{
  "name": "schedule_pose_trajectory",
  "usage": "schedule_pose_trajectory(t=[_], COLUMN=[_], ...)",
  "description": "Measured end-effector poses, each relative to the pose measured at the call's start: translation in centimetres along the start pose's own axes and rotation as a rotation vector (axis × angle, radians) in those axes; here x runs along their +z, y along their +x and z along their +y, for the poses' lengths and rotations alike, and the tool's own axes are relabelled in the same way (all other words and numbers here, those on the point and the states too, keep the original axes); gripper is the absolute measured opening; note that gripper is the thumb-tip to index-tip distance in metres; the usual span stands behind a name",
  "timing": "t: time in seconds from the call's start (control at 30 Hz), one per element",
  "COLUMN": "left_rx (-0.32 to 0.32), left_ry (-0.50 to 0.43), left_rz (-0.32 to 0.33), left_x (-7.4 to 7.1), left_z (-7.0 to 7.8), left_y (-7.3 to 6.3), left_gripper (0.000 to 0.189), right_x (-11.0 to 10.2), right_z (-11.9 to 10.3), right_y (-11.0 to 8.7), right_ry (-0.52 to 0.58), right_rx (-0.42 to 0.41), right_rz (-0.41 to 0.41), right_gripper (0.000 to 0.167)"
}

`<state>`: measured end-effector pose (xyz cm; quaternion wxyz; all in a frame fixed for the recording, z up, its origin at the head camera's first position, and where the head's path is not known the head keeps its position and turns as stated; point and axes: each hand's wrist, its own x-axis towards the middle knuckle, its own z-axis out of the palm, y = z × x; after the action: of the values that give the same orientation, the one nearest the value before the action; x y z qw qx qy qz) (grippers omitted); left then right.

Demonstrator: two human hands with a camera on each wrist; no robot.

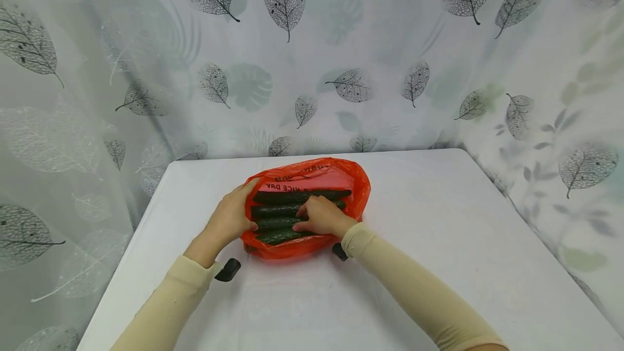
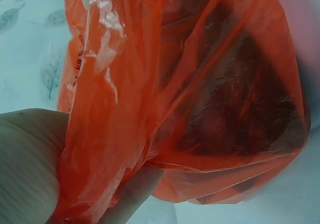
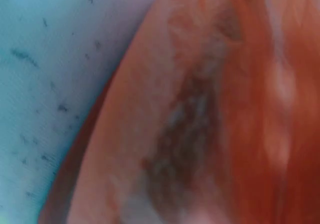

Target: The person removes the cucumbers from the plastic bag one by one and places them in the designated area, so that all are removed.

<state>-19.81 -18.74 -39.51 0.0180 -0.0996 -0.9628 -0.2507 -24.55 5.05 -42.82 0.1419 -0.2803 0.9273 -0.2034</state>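
A red plastic bag (image 1: 363,188) lies on its side on the table, its mouth spread wide and printed lettering showing inside. Several dark green cucumbers (image 1: 274,238) lie side by side in it. My left hand (image 1: 233,213) grips the bag's left edge, thumb inside the mouth; in the left wrist view, the red plastic (image 2: 120,108) runs between thumb and finger. Reaching in from the right, my right hand (image 1: 322,216) has its thumb and fingers around one of the middle cucumbers. The right wrist view is blurred, with a dark cucumber (image 3: 182,149) behind red film.
The bag rests on a white table (image 1: 419,215). Behind it and along the sides hangs a pale curtain (image 1: 380,53) with a leaf print. Dark wrist-camera pieces show near both cuffs, the left one (image 1: 228,270) just below the bag's left end.
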Motion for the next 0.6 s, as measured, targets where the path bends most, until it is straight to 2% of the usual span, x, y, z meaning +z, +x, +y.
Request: schedule_pose_trajectory(t=[0.23,0.43,0.6], left_rx=[0.011,0.007,0.009], left_ry=[-0.004,-0.011,-0.012], left_rz=[0.008,0.005,0.005], left_x=[-0.3,-0.3,-0.2], left_z=[0.0,0.0,-0.1], left_y=[-0.2,-0.3,-0.6], left_gripper=[0.108,0.106,0.106], right_x=[-0.1,-0.4,-0.2], right_z=[-0.5,-1.3,-1.1], right_y=[-0.3,-0.6,-0.5], right_ry=[-0.078,-0.111,-0.081], right_rx=[-0.035,0.006,0.023], right_rz=[0.004,-0.041,-0.073], right_gripper=[0.028,0.029,0.033])
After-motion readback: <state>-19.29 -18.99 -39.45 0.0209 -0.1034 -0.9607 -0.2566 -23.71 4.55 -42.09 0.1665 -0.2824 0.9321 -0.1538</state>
